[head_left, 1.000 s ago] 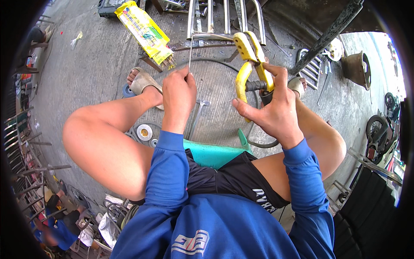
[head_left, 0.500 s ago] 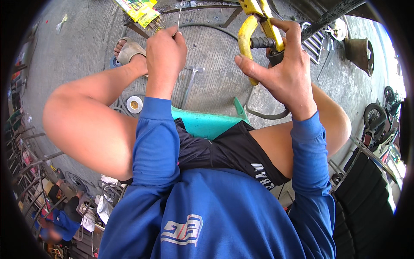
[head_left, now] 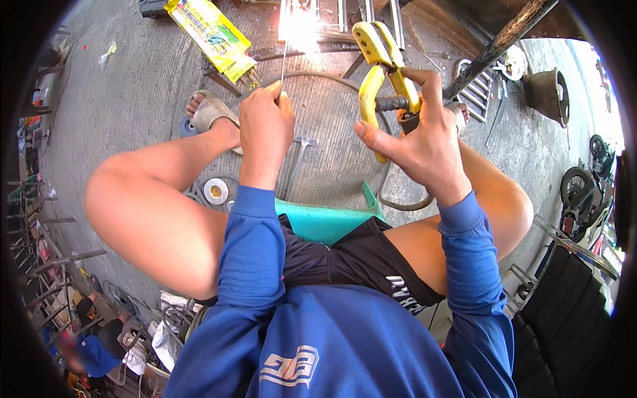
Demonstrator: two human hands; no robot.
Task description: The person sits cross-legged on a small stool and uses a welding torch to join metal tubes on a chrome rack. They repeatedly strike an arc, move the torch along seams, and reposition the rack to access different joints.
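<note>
My left hand (head_left: 267, 129) is closed in a pinch on a thin metal rod (head_left: 284, 63) that points away from me. The rod's far end runs into a blinding white glare (head_left: 300, 28) with sparks, at metal bars along the far edge. My right hand (head_left: 431, 139) grips a yellow welding electrode holder (head_left: 369, 99), thumb and index finger spread around its handle and lever. The holder's jaws point up toward the bars, just right of the glare. Whether a rod sits in the jaws cannot be made out.
A yellow packet of welding rods (head_left: 211, 36) lies far left on the work stand. On the floor are a hammer (head_left: 296, 159), a round roll (head_left: 215, 191), a dark cable (head_left: 406, 207) and a metal grate (head_left: 472, 93). A slanted bar (head_left: 501, 50) and a bucket (head_left: 547, 96) stand right.
A bright glare with sparks has appeared at the left rod's far end. The view has shifted, showing more of the bars and packet. Both hands keep their grips.
</note>
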